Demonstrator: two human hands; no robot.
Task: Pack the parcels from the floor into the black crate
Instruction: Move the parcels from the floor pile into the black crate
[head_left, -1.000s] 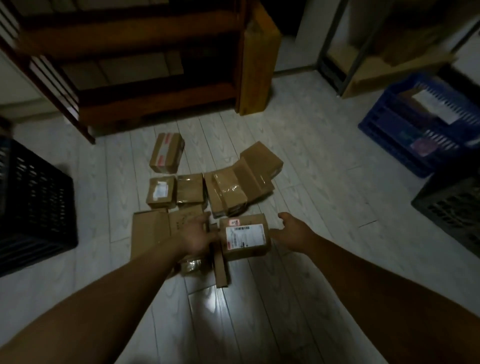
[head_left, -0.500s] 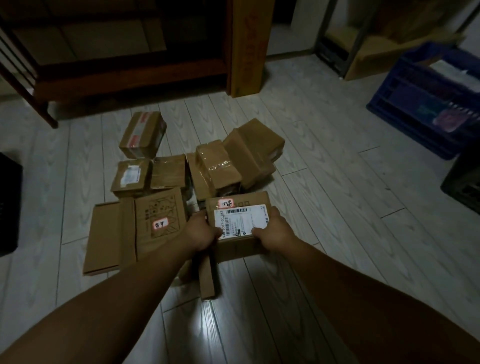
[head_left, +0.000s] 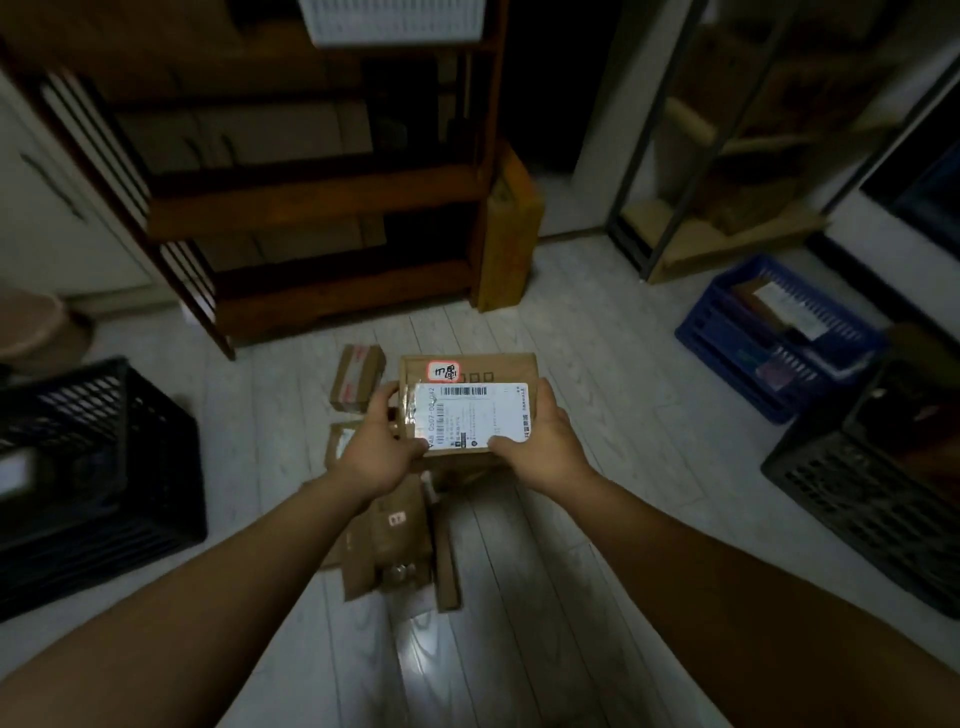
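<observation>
Both hands hold one parcel (head_left: 470, 410) up off the floor, label facing up: left hand (head_left: 382, 447) clamped on its left edge, right hand (head_left: 540, 449) on its right edge w/ thumb over the label's near corner. Parcel's long axis runs left-right betw. the hands.

Nearest black crate (head_left: 88, 467) sits on the floor to the left, well apart, so left arm is nearer; prob. a swing left next. Another black crate (head_left: 872, 483) sits right.

Label: barcode, partly legible "C507-0…42". Red-edged sticker (head_left: 443, 371) w/ handwriting, not legible. More parcels (head_left: 358, 376) on floor below.
</observation>
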